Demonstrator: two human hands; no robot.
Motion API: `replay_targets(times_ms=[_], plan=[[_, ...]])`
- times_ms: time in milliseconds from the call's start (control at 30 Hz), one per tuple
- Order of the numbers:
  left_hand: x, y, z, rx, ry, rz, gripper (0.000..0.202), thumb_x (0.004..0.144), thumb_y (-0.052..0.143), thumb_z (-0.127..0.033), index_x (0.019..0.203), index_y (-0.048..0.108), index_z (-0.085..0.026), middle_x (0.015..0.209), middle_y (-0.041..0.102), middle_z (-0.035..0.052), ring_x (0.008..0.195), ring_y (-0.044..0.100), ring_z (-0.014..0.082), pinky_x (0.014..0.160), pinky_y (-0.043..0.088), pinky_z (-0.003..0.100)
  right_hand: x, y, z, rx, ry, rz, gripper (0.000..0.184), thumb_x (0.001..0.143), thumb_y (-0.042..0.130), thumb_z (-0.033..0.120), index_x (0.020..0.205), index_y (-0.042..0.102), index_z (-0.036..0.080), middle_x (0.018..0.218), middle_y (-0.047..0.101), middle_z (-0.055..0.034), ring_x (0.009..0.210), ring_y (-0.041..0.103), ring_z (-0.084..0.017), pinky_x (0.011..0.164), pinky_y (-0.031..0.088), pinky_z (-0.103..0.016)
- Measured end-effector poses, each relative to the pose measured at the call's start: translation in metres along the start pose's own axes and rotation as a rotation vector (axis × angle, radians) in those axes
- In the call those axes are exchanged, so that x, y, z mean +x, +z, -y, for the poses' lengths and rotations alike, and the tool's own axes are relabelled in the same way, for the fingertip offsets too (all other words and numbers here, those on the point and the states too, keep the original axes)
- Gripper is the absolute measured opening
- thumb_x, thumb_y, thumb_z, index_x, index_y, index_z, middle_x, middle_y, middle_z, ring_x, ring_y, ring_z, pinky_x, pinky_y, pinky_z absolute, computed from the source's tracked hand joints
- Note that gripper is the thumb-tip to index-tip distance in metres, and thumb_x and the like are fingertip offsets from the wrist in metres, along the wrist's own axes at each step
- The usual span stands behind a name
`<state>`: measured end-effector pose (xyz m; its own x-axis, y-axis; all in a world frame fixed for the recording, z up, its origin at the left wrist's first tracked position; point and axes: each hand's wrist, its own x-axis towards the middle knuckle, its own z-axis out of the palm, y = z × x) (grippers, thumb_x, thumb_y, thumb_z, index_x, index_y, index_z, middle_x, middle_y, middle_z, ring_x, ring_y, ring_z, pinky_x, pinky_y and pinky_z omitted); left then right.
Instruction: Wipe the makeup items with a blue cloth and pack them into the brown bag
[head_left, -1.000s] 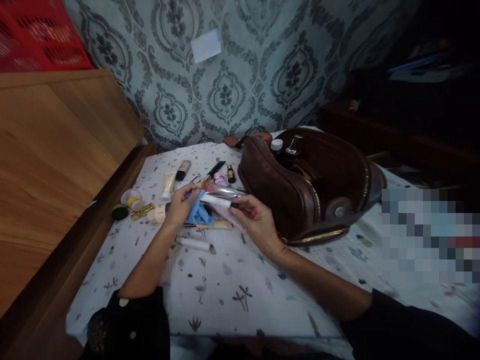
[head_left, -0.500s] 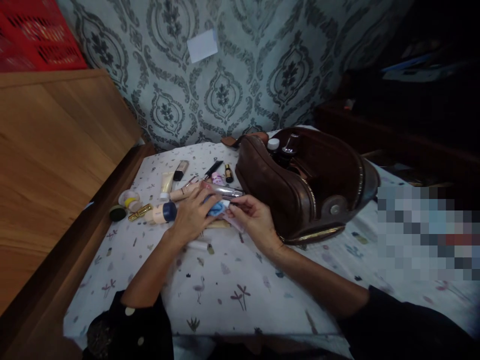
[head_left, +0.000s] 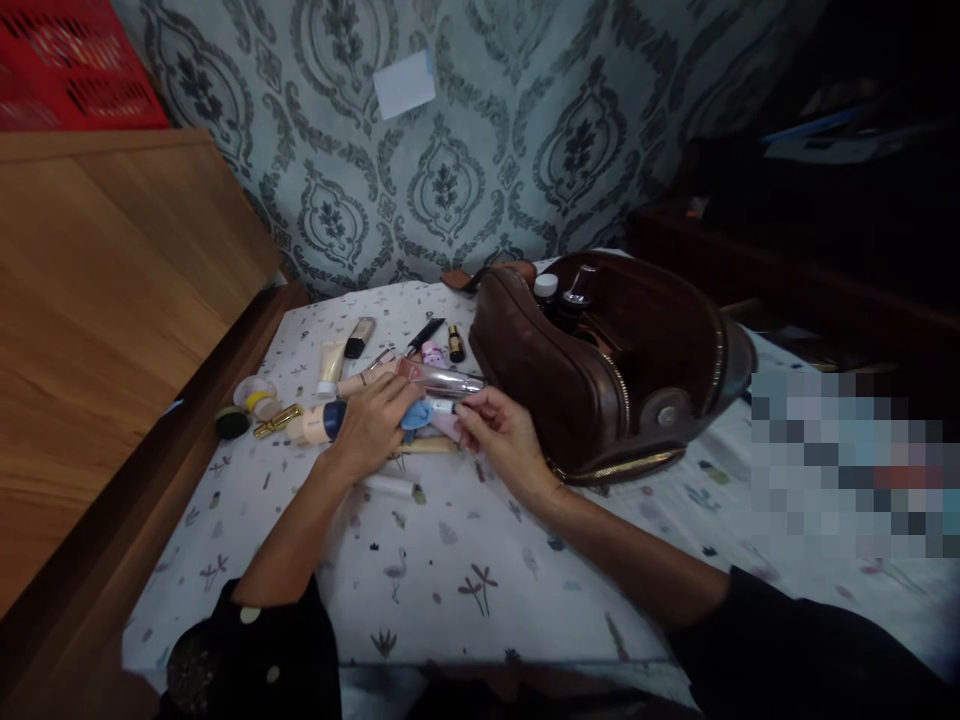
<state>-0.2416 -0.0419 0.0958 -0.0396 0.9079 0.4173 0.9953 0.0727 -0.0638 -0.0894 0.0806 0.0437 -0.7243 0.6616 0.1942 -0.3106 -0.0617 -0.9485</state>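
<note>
Bent over a blue cloth [head_left: 416,415], my left hand [head_left: 371,425] is closed on it. My right hand [head_left: 504,438] pinches the end of a small white tube [head_left: 442,407], whose other end meets the cloth. Just behind lies a silver-capped tube [head_left: 450,381]. A pale pink tube [head_left: 445,426] shows below the white one. Beside my left hand rests a beige bottle with a navy cap [head_left: 319,422]. A white stick-like item [head_left: 388,485] lies nearer to me.
An open brown leather bag [head_left: 555,370] stands right of my hands, with bottles inside. Behind lie a cream tube [head_left: 330,365], a black-capped bottle [head_left: 360,338] and a small dark bottle [head_left: 456,343]. A gold tube [head_left: 277,421] and dark round lid [head_left: 232,422] sit left.
My left hand has shifted slightly left with the blue cloth, and more of the white tube shows between my hands. My right hand stays nearly in place.
</note>
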Motion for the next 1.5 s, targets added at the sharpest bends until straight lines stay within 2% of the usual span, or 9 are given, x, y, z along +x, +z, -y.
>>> replay_targets(times_ms=[167, 367, 433, 567, 700, 933, 1200, 1367, 1500], plan=[[0.0, -0.005, 0.007, -0.188, 0.001, -0.02, 0.023, 0.085, 0.051, -0.007, 0.1, 0.065, -0.019, 0.097, 0.072, 0.0062, 0.093, 0.065, 0.0232, 0.081, 0.05, 0.034, -0.004, -0.005, -0.004, -0.284, -0.328, 0.017, 0.008, 0.086, 0.066, 0.026, 0.093, 0.066, 0.022, 0.088, 0.065, -0.0023, 0.079, 0.061, -0.016, 0.07, 0.051, -0.029], [0.0, -0.009, 0.009, -0.264, -0.029, -0.04, 0.025, 0.083, 0.054, -0.006, 0.1, 0.066, -0.02, 0.097, 0.072, 0.0046, 0.094, 0.066, 0.0228, 0.082, 0.05, 0.034, -0.005, -0.003, -0.003, -0.282, -0.298, 0.025, 0.041, 0.085, 0.064, 0.023, 0.125, 0.056, 0.025, 0.124, 0.06, -0.0095, 0.097, 0.063, -0.019, 0.077, 0.056, -0.032], [0.0, -0.008, 0.009, -0.265, -0.02, -0.045, 0.024, 0.083, 0.055, -0.006, 0.099, 0.066, -0.02, 0.097, 0.072, 0.0044, 0.092, 0.066, 0.0225, 0.081, 0.049, 0.034, -0.004, -0.002, -0.001, -0.253, -0.243, 0.006, 0.041, 0.083, 0.067, 0.026, 0.122, 0.056, 0.023, 0.12, 0.061, -0.0095, 0.093, 0.062, -0.019, 0.071, 0.055, -0.03], [0.0, -0.007, 0.008, -0.264, -0.013, -0.055, 0.018, 0.086, 0.056, -0.009, 0.097, 0.065, -0.019, 0.094, 0.072, 0.0048, 0.09, 0.065, 0.0228, 0.08, 0.049, 0.034, -0.003, -0.002, 0.002, -0.29, -0.212, 0.028, 0.018, 0.084, 0.066, 0.034, 0.094, 0.061, 0.02, 0.083, 0.061, -0.0014, 0.07, 0.055, -0.014, 0.058, 0.045, -0.025], [0.0, -0.007, 0.007, -0.244, 0.005, -0.038, 0.018, 0.087, 0.055, -0.009, 0.098, 0.065, -0.018, 0.095, 0.071, 0.0063, 0.093, 0.065, 0.0236, 0.082, 0.049, 0.035, -0.006, -0.005, 0.006, -0.395, -0.149, 0.064, 0.033, 0.09, 0.059, 0.044, 0.07, 0.049, 0.021, 0.06, 0.045, 0.0047, 0.056, 0.042, -0.011, 0.053, 0.034, -0.025], [0.0, -0.005, 0.006, -0.196, 0.038, -0.059, 0.017, 0.088, 0.054, -0.01, 0.098, 0.065, -0.018, 0.095, 0.072, 0.0063, 0.091, 0.065, 0.0236, 0.079, 0.049, 0.034, -0.006, -0.004, 0.003, -0.31, -0.191, 0.048, 0.024, 0.087, 0.063, 0.041, 0.098, 0.055, 0.021, 0.074, 0.053, 0.0026, 0.062, 0.048, -0.013, 0.055, 0.039, -0.025], [0.001, -0.006, 0.005, -0.153, 0.052, -0.031, 0.016, 0.095, 0.051, -0.02, 0.098, 0.067, -0.018, 0.095, 0.072, 0.0074, 0.09, 0.064, 0.0238, 0.079, 0.05, 0.035, -0.006, -0.004, 0.003, -0.263, -0.138, 0.076, 0.018, 0.093, 0.055, 0.039, 0.087, 0.051, 0.022, 0.066, 0.053, 0.0038, 0.052, 0.047, -0.011, 0.048, 0.038, -0.024], [0.005, -0.008, -0.02, -0.421, -0.036, -0.124, 0.025, 0.099, 0.053, -0.034, 0.113, 0.066, -0.019, 0.112, 0.073, 0.0086, 0.106, 0.067, 0.0228, 0.093, 0.051, 0.035, -0.009, -0.002, 0.003, -0.299, -0.227, 0.08, 0.011, 0.091, 0.057, 0.032, 0.089, 0.051, 0.022, 0.067, 0.053, 0.0038, 0.056, 0.05, -0.012, 0.054, 0.041, -0.025], [0.006, -0.002, -0.042, -0.279, -0.126, -0.057, 0.035, 0.103, 0.04, -0.038, 0.103, 0.069, -0.018, 0.101, 0.074, 0.0092, 0.097, 0.069, 0.023, 0.083, 0.053, 0.033, -0.012, -0.002, 0.002, -0.361, -0.317, 0.165, 0.005, 0.09, 0.055, 0.024, 0.086, 0.051, 0.022, 0.071, 0.055, 0.0023, 0.062, 0.052, -0.013, 0.06, 0.044, -0.026]])
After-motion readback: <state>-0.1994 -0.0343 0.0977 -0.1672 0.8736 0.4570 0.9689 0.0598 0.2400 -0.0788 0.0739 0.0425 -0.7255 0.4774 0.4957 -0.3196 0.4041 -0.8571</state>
